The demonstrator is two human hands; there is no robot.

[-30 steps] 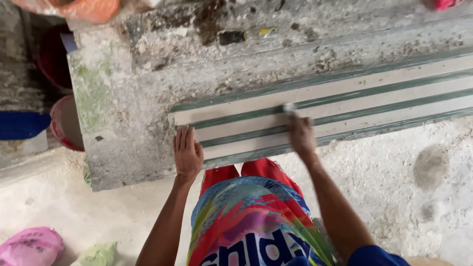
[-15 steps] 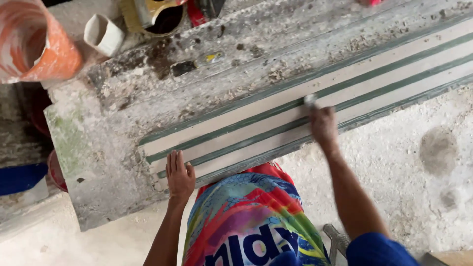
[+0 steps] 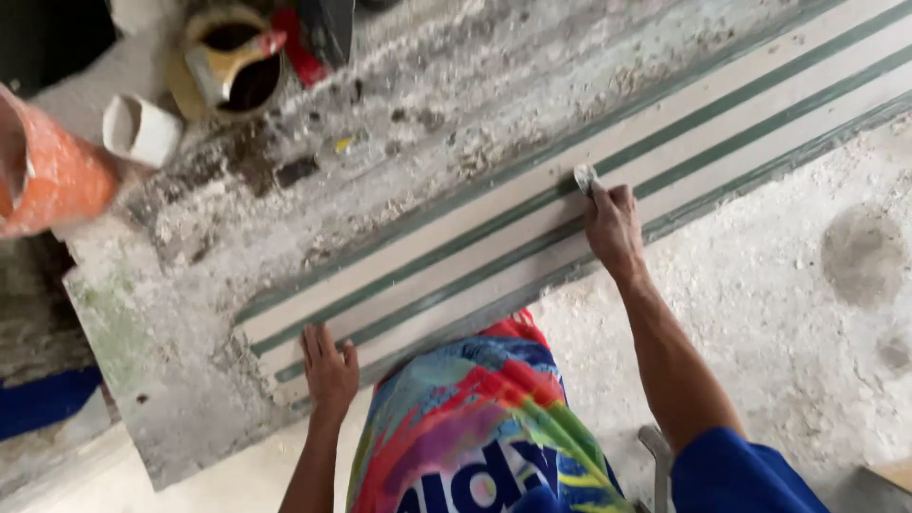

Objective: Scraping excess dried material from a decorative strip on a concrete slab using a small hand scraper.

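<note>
Nearest to me, the left hand (image 3: 330, 372) lies flat on the near end of the long pale strip with green stripes (image 3: 532, 228), close to the near edge of the surface (image 3: 171, 380); its fingers (image 3: 318, 344) are stretched out and slightly spread, gripping nothing, only pressing down, which looks meant to keep the strip from sliding. The strip itself runs slantwise along that near edge, from the left hand off toward the far right corner. Further along it, the right hand (image 3: 613, 228) is closed, fingers curled together around a small grey tool (image 3: 584, 177) whose tip pokes out above the knuckles and touches one of the green grooves; what kind of tool it is I cannot tell. Beyond, near the far left corner, stand a dirty yellow pot (image 3: 233, 66), a short white pipe piece (image 3: 141, 129) and an orange container (image 3: 47, 171)
</note>
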